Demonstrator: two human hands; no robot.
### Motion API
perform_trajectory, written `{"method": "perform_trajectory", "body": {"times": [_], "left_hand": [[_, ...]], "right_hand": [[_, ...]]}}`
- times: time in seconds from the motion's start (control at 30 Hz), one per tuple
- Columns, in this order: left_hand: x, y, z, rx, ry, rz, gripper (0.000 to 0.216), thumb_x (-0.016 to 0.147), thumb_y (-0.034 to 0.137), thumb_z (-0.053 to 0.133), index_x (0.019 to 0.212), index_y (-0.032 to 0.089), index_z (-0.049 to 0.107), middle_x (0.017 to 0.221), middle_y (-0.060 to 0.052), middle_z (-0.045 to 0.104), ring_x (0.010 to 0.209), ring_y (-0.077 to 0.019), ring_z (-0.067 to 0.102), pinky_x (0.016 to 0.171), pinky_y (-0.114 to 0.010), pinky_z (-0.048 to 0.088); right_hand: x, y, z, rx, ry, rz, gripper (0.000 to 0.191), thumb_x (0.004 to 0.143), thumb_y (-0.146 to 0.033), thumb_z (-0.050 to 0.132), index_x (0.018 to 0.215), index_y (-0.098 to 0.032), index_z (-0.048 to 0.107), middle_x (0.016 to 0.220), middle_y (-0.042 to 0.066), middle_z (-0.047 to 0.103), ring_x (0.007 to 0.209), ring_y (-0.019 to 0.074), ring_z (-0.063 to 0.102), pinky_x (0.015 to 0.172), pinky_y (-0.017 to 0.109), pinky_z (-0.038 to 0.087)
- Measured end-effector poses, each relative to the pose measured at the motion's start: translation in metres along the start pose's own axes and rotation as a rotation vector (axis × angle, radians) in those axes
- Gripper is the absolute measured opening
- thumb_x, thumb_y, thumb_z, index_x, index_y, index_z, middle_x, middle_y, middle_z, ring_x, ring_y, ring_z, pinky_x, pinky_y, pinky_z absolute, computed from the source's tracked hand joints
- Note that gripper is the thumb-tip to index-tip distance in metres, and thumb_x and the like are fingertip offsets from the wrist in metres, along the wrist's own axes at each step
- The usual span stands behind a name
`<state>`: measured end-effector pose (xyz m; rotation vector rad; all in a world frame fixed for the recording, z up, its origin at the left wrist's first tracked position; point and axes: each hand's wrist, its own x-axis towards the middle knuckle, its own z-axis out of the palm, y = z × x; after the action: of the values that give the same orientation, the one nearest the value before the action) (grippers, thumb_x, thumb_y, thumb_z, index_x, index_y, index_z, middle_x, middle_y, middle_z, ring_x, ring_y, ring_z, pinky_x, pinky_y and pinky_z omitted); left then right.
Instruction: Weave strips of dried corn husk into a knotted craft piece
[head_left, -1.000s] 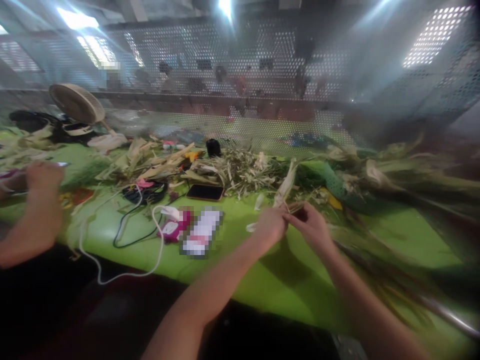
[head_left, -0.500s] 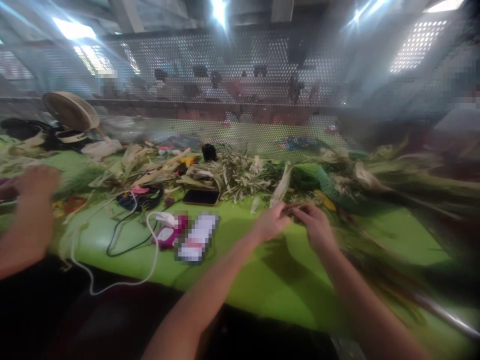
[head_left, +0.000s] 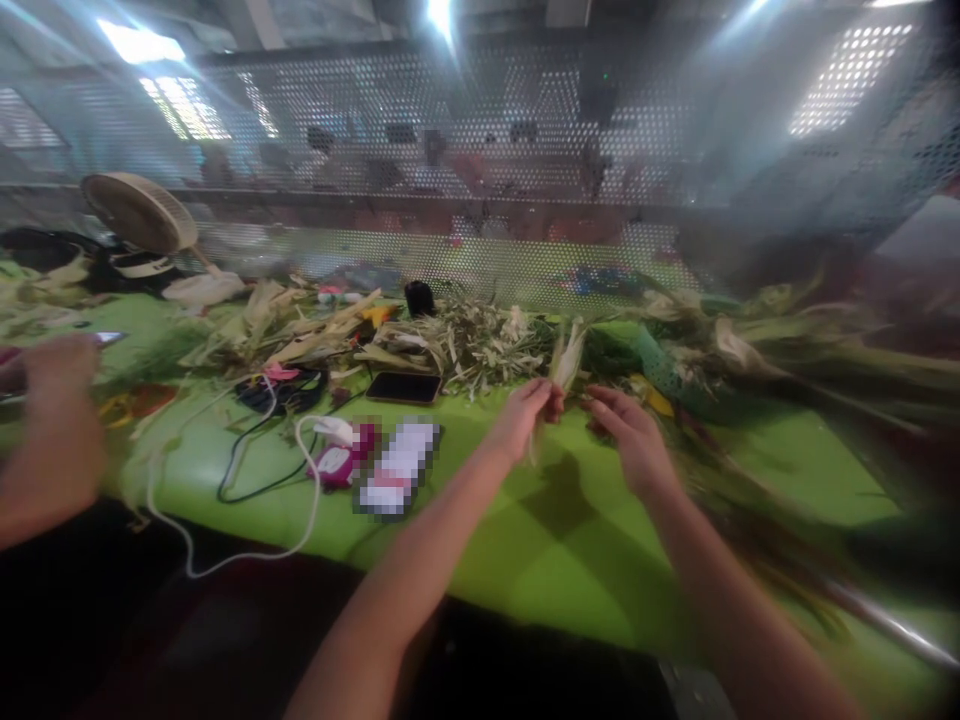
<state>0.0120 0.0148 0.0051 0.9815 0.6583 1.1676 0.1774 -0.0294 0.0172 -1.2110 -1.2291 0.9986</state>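
My left hand is closed around pale dried plant strips that look like corn husk. They fan up above my fingers, and a thin end hangs below the hand. A short gap to the right, my right hand has its fingers apart and slightly bent. A small dark scrap lies by its fingertips; whether they touch it I cannot tell. Both hands are over the green tabletop, in front of a heap of cut pale husk pieces.
A dark phone, another phone with a lit screen and a magenta item with a white charger lie to the left, with cables. A fan stands farther back. Another person's arm reaches in from the left. Long husks lie at right.
My hands were together, pinching something thin between them. They have since parted; the left has moved slightly left and up with the husk strips, and the right hand's fingers have spread.
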Motion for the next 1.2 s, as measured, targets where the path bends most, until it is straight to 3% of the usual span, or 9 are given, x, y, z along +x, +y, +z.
{"method": "perform_trajectory", "body": {"times": [0.17,0.23,0.37,0.47,0.57,0.7,0.83,1.03,1.2], "left_hand": [[0.004,0.003,0.008,-0.378,0.13,0.001,0.016,0.084,0.028,0.066,0.079,0.016,0.057,0.08,-0.005,0.072,0.078,-0.0133,0.069,0.087,-0.03,0.052],[0.001,0.005,0.013,-0.433,0.145,0.024,0.016,0.085,0.027,0.065,0.078,0.016,0.056,0.087,-0.006,0.074,0.084,-0.0141,0.071,0.093,-0.032,0.051],[-0.002,0.004,0.019,-0.461,0.147,0.084,0.015,0.088,0.025,0.062,0.078,0.017,0.055,0.092,-0.007,0.075,0.092,-0.0159,0.072,0.101,-0.035,0.048],[-0.002,0.005,0.017,-0.456,0.14,0.064,0.014,0.09,0.025,0.059,0.079,0.017,0.055,0.087,-0.007,0.075,0.085,-0.0163,0.072,0.096,-0.037,0.051],[-0.001,0.012,0.014,-0.47,0.173,0.027,0.014,0.093,0.024,0.054,0.08,0.017,0.054,0.079,-0.005,0.074,0.074,-0.0141,0.071,0.086,-0.034,0.055],[0.0,0.028,0.008,-0.533,0.254,0.047,0.018,0.097,0.021,0.044,0.081,0.017,0.052,0.069,-0.002,0.068,0.058,-0.0095,0.064,0.07,-0.027,0.055],[0.002,0.035,0.002,-0.552,0.293,0.059,0.018,0.096,0.019,0.045,0.079,0.016,0.05,0.06,0.003,0.059,0.047,-0.0049,0.052,0.054,-0.018,0.045],[0.0,0.034,0.004,-0.523,0.275,0.041,0.019,0.097,0.021,0.045,0.079,0.017,0.051,0.06,0.003,0.056,0.046,-0.0049,0.047,0.052,-0.018,0.04],[-0.001,0.032,0.005,-0.486,0.272,0.017,0.018,0.097,0.02,0.045,0.08,0.017,0.052,0.062,0.003,0.055,0.049,-0.006,0.047,0.056,-0.02,0.041]], "right_hand": [[-0.01,0.006,0.018,-0.071,-0.205,-0.006,0.038,0.083,-0.051,0.063,0.105,-0.02,0.068,0.109,0.008,0.071,0.1,0.0226,0.063,0.086,0.033,0.047],[-0.014,0.013,0.027,-0.134,-0.248,-0.028,0.04,0.081,-0.051,0.065,0.106,-0.019,0.065,0.106,0.008,0.071,0.094,0.0224,0.062,0.083,0.033,0.046],[-0.018,0.03,0.039,-0.276,-0.226,-0.041,0.038,0.076,-0.051,0.07,0.093,-0.019,0.06,0.08,0.002,0.064,0.07,0.0178,0.054,0.063,0.029,0.041],[-0.017,0.036,0.04,-0.276,-0.213,-0.018,0.031,0.08,-0.051,0.062,0.078,-0.021,0.054,0.067,-0.001,0.057,0.061,0.0155,0.048,0.058,0.028,0.037],[-0.015,0.032,0.035,-0.201,-0.236,0.031,0.036,0.081,-0.054,0.06,0.07,-0.022,0.052,0.062,-0.001,0.055,0.06,0.0147,0.049,0.059,0.028,0.038],[-0.012,0.025,0.026,0.018,-0.269,0.168,0.043,0.082,-0.062,0.06,0.082,-0.019,0.065,0.073,0.003,0.065,0.065,0.0158,0.056,0.065,0.03,0.044],[-0.013,0.026,0.024,0.157,-0.222,0.231,0.051,0.082,-0.068,0.057,0.092,-0.019,0.069,0.08,0.005,0.069,0.066,0.0165,0.059,0.067,0.031,0.047],[-0.021,0.022,0.033,0.018,-0.299,0.17,0.046,0.085,-0.063,0.057,0.083,-0.019,0.07,0.08,0.005,0.07,0.067,0.0164,0.057,0.069,0.03,0.046],[-0.021,0.016,0.032,-0.026,-0.234,0.102,0.04,0.084,-0.058,0.058,0.077,-0.02,0.065,0.075,0.004,0.065,0.067,0.0167,0.056,0.066,0.03,0.045]]}}
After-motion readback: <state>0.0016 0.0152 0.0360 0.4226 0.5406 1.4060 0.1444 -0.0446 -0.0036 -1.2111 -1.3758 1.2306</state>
